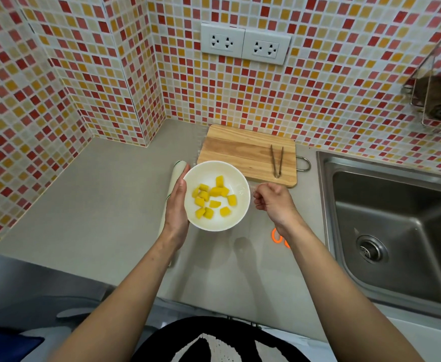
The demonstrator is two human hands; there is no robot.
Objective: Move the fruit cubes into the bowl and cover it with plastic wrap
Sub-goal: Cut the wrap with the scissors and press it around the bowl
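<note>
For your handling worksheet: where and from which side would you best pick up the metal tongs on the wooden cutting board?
Probably pinch both arms of the thin metal tongs mid-length, from above: they lie flat on the wooden cutting board, arms spread toward the wall.

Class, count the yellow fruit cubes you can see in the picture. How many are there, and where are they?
About 11, all inside the white bowl: fruit cubes clustered left of centre. None remain on the cutting board. Some touch, so the count could be slightly off.

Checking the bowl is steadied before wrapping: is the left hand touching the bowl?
Touching. The head view shows the left hand pressed flat against the white bowl's left rim, with no gap visible between them.
</note>
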